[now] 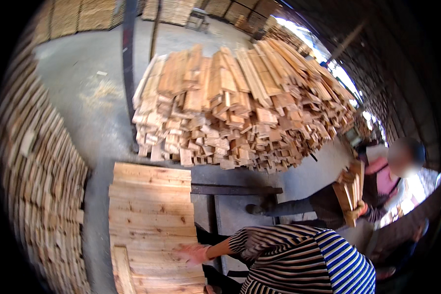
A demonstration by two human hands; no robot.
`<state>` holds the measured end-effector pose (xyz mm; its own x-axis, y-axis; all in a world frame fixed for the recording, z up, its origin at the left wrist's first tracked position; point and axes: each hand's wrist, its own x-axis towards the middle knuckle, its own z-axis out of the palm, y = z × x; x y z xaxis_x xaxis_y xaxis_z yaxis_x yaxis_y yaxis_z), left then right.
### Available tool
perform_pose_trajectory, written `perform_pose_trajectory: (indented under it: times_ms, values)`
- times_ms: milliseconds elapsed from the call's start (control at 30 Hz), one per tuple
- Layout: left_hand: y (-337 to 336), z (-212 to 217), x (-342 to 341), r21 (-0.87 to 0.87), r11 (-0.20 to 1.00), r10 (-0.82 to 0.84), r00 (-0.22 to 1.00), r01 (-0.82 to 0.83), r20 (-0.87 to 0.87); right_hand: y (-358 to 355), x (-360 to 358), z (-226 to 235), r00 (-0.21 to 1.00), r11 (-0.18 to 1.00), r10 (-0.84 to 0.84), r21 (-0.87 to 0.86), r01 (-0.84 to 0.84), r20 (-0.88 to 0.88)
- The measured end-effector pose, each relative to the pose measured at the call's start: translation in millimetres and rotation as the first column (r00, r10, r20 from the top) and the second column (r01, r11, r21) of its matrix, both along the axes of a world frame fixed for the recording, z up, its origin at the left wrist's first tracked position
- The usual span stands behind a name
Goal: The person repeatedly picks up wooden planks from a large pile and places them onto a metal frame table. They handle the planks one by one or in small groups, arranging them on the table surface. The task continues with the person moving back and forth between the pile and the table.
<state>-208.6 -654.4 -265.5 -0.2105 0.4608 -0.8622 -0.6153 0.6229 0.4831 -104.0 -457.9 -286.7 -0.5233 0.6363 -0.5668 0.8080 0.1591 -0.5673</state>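
My right hand [193,253], pinkish and blurred, reaches out from a striped sleeve [279,240] over the right edge of a panel of planks [152,210]. Its fingers are stretched out, with nothing seen in them. Whether it rests on the wood or hovers just above, I cannot tell. The light brown planks lie side by side, with dark knots and uneven ends. A short loose board [124,269] lies across them at the lower left. Only a reddish patch of my left hand [211,289] shows at the bottom edge; its fingers are hidden.
Beyond the panel rises a large pile of loose planks [225,98]. Dense stacked boards [39,186] line the left side. A dark post [129,63] stands by the pile, and a dark beam [235,189] lies before it. A co-worker [382,181] carries several boards [349,191] at right.
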Motion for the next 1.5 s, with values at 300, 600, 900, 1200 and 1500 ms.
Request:
perform_pose_trajectory:
  times_ms: [300,600,900,1200,1500]
  values:
    - [116.8,28.1,6.9,0.043,0.99,-0.131,0.991,0.131,-0.018,208.9,160.6,164.6,0.776,0.729,-0.625,0.294,0.619,-0.084]
    - [176.7,50.1,53.6,-0.013,0.961,-0.275,0.96,0.276,0.051,518.7,230.3,331.8,0.502,0.205,-0.842,0.741,0.639,-0.2]
    - [209.0,45.3,43.3,0.002,0.966,-0.257,0.965,0.257,0.056,584.3,256.2,299.6,0.376,0.312,-0.926,0.601,0.736,0.021]
    - [304.1,54.4,60.3,0.281,0.925,-0.327,0.913,0.257,0.242,474.2,224.4,313.9,0.502,0.28,-0.824,0.579,0.766,-0.265]
    - [446.1,180.4,125.4,0.569,0.678,-0.603,0.795,0.466,0.067,420.7,263.9,331.2,-0.142,0.331,-0.582,-0.393,0.858,-0.801]
